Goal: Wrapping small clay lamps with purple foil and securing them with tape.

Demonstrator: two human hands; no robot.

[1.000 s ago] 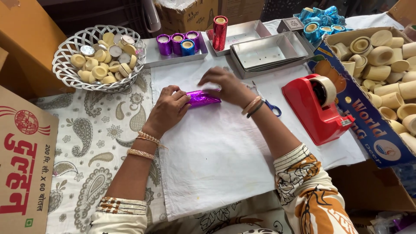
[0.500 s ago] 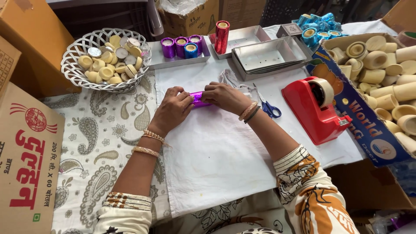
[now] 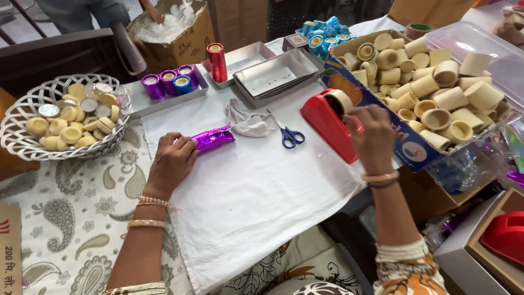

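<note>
My left hand (image 3: 173,161) rests on the white cloth (image 3: 256,191) and holds down the near end of a purple foil-wrapped roll (image 3: 214,138). My right hand (image 3: 375,135) is raised at the red tape dispenser (image 3: 326,123), fingers at its tape roll (image 3: 341,100); whether they pinch tape I cannot tell. Blue-handled scissors (image 3: 287,133) lie between the two hands, next to a crumpled bit of pale wrap (image 3: 248,122).
A white wire basket (image 3: 16,139) of cream cups stands at the left. Metal trays (image 3: 275,74) at the back hold purple, blue and red wrapped pieces. A cardboard box (image 3: 406,145) of cream cups sits on the right. Another red dispenser (image 3: 505,235) is at bottom right.
My right hand left the purple roll and moved right to the tape dispenser. My left hand stays on the roll. The view shifted right.
</note>
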